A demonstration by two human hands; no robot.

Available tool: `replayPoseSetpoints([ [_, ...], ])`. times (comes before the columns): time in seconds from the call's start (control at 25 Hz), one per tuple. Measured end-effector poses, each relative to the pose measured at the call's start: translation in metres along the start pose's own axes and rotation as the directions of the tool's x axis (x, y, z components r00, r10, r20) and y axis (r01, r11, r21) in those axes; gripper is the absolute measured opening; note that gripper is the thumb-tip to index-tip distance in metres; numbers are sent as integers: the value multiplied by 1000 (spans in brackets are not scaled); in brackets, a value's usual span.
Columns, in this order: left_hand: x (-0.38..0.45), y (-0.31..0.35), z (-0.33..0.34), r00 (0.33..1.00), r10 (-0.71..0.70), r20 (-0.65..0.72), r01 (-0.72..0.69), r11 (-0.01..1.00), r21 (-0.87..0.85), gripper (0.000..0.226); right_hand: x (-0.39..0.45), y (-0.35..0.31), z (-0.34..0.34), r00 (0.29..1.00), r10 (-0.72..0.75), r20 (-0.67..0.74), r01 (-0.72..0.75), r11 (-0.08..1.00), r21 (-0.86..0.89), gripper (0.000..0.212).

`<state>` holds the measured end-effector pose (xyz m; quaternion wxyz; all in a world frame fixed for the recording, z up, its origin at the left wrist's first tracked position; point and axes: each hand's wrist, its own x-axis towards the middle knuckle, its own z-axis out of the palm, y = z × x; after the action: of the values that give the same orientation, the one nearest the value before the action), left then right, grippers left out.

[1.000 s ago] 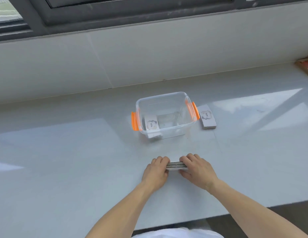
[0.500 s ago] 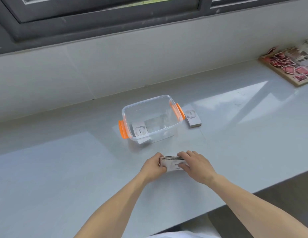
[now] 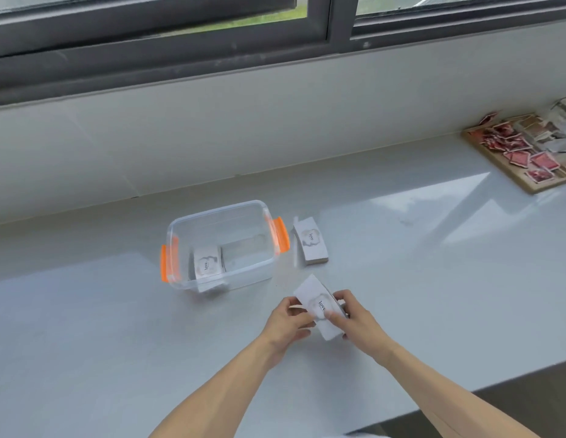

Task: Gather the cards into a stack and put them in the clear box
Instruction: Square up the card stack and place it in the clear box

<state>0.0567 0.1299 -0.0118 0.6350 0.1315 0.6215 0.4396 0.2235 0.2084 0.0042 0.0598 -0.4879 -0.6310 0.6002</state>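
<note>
A stack of white cards [image 3: 316, 303] with a "love" print on top is held just above the counter between both hands. My left hand [image 3: 288, 320] grips its left edge and my right hand [image 3: 354, 317] grips its right side, thumb on top. The clear box [image 3: 243, 213] with orange handles stands open just beyond and to the left. A second card stack [image 3: 207, 263] lies inside the box at its left end. A third stack [image 3: 310, 241] lies on the counter right of the box.
The pale counter [image 3: 433, 263] runs along a wall under a window. A wooden tray [image 3: 496, 162] of red and grey packets sits at the far right. The counter's front edge drops off at the lower right.
The stack was pressed on edge between both hands on the counter; now it is lifted and turned face up, angled. The camera view has swung right, revealing the wooden tray.
</note>
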Motion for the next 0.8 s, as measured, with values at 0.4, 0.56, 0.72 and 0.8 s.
replayPoseSetpoints([
  [0.4,46,48,48,925,139,-354,-110,989,101,22,62,-25,-29,983,5,-185,3,999,42,17],
  [0.56,73,71,57,846,255,-468,-157,958,239,16,97,-46,-41,971,-74,-228,54,994,-92,25],
  [0.72,95,84,64,773,317,-550,-128,927,354,17,126,-58,-41,972,-60,-228,19,984,-176,30],
  [0.8,105,88,65,768,311,-560,-100,922,375,19,137,-60,-38,969,-58,-239,6,977,-214,30],
])
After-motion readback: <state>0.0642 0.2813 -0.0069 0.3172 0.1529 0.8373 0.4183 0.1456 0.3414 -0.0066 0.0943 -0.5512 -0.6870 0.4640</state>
